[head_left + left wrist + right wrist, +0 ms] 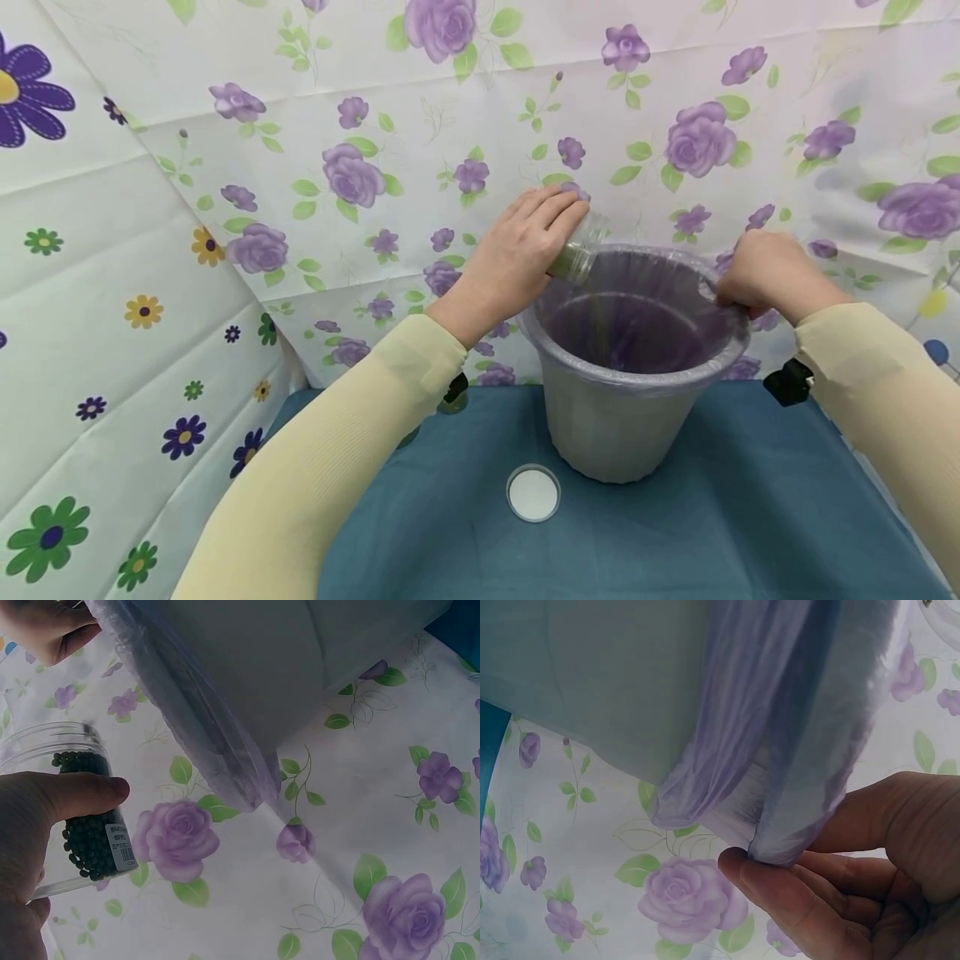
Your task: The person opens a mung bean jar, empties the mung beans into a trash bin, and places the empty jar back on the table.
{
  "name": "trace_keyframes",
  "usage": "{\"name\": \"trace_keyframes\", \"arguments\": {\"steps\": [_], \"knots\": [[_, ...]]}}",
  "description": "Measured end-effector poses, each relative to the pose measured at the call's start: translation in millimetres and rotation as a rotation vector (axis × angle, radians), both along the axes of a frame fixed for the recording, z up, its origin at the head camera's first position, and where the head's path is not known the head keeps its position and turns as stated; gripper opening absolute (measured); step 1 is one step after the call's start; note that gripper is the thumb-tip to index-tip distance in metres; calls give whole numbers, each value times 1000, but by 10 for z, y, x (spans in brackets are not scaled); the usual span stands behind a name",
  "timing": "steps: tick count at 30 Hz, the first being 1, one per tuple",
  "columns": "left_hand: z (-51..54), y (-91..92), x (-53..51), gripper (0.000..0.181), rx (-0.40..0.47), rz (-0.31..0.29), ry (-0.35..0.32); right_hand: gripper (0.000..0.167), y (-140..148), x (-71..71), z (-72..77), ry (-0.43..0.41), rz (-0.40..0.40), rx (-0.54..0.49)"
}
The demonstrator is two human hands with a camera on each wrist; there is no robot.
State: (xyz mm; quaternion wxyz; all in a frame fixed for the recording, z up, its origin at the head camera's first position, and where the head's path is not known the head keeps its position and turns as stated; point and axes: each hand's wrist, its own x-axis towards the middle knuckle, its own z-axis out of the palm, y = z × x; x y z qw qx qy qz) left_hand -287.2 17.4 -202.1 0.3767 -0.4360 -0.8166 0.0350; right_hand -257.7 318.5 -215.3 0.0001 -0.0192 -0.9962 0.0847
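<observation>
A clear jar (581,252), partly filled with small green beans (88,817), is tipped over the near-left side of a light grey bin (618,429). My left hand (517,250) grips it, thumb across its side in the left wrist view. A thin greenish stream (600,325) falls from its mouth into the bin. Purple plastic bag (652,333) lines the bin and folds over its rim. At the right rim my right hand (772,271) pinches the bin edge and bag between thumb and fingers, which the right wrist view shows up close.
On the blue cloth (637,542) in front of the bin lies a round, clear-rimmed piece with a white centre (533,494). A greenish round object (453,402) shows partly behind my left forearm. Flower-printed sheeting (300,167) hangs behind and at left.
</observation>
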Motion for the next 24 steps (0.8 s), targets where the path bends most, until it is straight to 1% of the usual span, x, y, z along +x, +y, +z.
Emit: {"name": "trace_keyframes", "arguments": {"steps": [4, 10, 15, 24], "knots": [[-1, 6, -7, 62, -6, 0, 0, 21, 10, -6, -5, 2, -3, -8], [1, 3, -7, 63, -5, -5, 6, 22, 7, -7, 15, 14, 2, 6], [2, 6, -1, 62, -2, -4, 10, 21, 2, -3, 21, 17, -3, -15], [-4, 26, -29, 63, -9, -12, 16, 22, 8, -3, 26, 18, -7, -22]]}}
